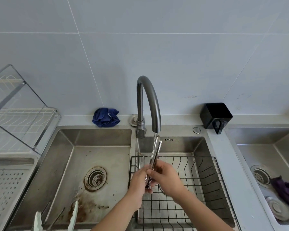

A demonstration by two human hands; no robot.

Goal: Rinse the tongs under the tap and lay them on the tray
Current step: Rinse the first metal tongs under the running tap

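Metal tongs (156,151) point up and away, their serrated tips right under the curved grey tap (150,99), whose water runs down along them. My left hand (138,182) grips the lower handle end. My right hand (167,178) closes around the tongs just above it. Both hands hover over the black wire basket (205,177) set in the middle sink basin. A white perforated tray (5,185) lies at the left edge, beside the left basin.
Another pair of tongs with pale tips (57,215) lies in the stained left basin (97,157). A clear dish rack (18,112) stands at far left. A blue cloth (105,117) and a black holder (215,115) sit by the wall. The right sink holds a purple cloth (285,189).
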